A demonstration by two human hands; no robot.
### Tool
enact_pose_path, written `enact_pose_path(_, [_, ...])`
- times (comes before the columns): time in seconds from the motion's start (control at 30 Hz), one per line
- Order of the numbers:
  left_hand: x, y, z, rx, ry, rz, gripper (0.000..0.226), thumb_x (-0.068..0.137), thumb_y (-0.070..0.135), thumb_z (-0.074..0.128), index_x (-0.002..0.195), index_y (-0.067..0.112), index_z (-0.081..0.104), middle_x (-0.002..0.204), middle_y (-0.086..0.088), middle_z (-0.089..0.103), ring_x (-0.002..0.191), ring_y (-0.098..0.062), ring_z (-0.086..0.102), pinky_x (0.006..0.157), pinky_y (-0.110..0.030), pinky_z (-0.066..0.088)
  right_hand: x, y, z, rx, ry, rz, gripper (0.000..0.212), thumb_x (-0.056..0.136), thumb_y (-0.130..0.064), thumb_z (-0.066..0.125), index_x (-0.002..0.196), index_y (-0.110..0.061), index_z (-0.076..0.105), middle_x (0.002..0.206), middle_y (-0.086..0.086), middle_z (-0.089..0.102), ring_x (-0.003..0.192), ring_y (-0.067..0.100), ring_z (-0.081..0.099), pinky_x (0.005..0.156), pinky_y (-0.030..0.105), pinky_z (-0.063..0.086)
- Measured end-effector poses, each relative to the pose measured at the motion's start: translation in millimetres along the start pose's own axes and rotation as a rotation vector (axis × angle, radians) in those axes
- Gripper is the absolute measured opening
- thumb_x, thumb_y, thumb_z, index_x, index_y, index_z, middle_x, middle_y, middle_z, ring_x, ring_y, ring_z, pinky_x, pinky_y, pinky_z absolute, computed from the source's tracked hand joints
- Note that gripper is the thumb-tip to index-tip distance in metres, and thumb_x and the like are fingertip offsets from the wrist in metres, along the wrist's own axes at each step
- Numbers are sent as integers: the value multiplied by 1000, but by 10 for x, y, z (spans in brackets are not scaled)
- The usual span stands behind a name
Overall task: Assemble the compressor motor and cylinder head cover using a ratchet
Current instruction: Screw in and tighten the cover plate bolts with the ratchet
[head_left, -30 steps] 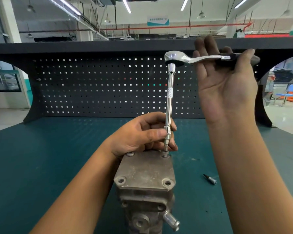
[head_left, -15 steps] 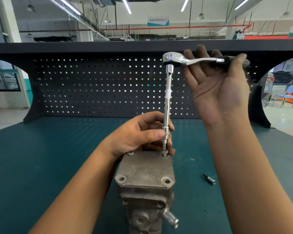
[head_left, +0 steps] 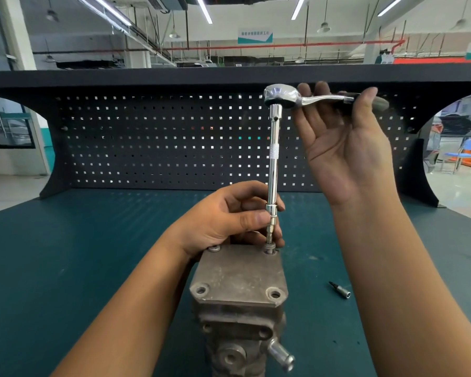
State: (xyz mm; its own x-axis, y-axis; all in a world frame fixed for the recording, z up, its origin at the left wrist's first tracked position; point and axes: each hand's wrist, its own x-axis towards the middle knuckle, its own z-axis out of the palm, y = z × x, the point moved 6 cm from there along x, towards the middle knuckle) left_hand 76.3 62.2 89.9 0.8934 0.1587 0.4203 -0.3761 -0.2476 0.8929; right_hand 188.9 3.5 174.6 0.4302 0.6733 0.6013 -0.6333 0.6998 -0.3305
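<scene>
**Ratchet handle swings through another stroke on the far-right bolt**

Over the last second the ratchet point(head_left: 279, 97) handle sweeps round. Its dark grip end draws in toward the head, and the right hand point(head_left: 346, 153) travels leftward with it. The head itself barely shifts above the upright extension bar point(head_left: 273, 159). I judge this to be a tightening stroke in progress on the bolt point(head_left: 269, 246) at the far-right corner of the cylinder head cover point(head_left: 239, 276).

The right hand holds the handle with the thumb laid over the front and the nearly straight fingers behind. The left hand point(head_left: 223, 221) pinches the lower end of the bar between thumb and fingertips, keeping the bit point(head_left: 269, 235) seated. Its stance matches the earlier frames.

The cover sits on top of the compressor body point(head_left: 237, 344), which stands on the teal bench mat point(head_left: 65, 268). A second bolt head point(head_left: 214, 248) shows at the far-left corner. The two near holes point(head_left: 201, 290) point(head_left: 274, 293) look unfilled, so roughly half the fastening seems left.

The ratchet and bar are polished chrome, and the bar has a knurled band partway up. The cover is dull, pitted grey cast metal, a flat slab with rounded bolt lugs. A smooth bright pipe stub point(head_left: 280, 355) angles out lower down. A small spare bit socket point(head_left: 340, 291) lies on the mat to the right. A black perforated pegboard point(head_left: 147, 145) backs the bench.
</scene>
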Motion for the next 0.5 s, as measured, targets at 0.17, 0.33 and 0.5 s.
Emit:
enact_pose_path(0.17, [4, 16, 5, 1, -4, -5, 23, 73, 36, 77, 93, 29, 69, 77, 2, 70, 76, -17, 70, 88, -79, 31, 8, 106, -14, -25, 1, 71, 40, 103, -30, 35, 96, 4, 53, 79, 15, 71, 75, 24, 71, 74, 36, 60])
enact_pose_path(0.33, [-1, 17, 7, -25, 3, -3, 27, 68, 35, 81, 91, 27, 69, 75, 0, 69, 73, -16, 69, 90, -79, 30, -7, 179, 26, 17, -44, 161, 34, 103, -24, 32, 96, 0, 54, 83, 12, 72, 80, 24, 71, 74, 37, 59])
enact_pose_path(0.5, [7, 39, 43, -48, -5, 1, 26, 66, 32, 82, 88, 25, 70, 74, 1, 67, 72, -13, 66, 91, -63, 44, -50, 265, 54, 114, -17, 249, 56, 103, -21, 33, 65, 4, 67, 76, 14, 70, 68, 26, 71, 61, 39, 59])
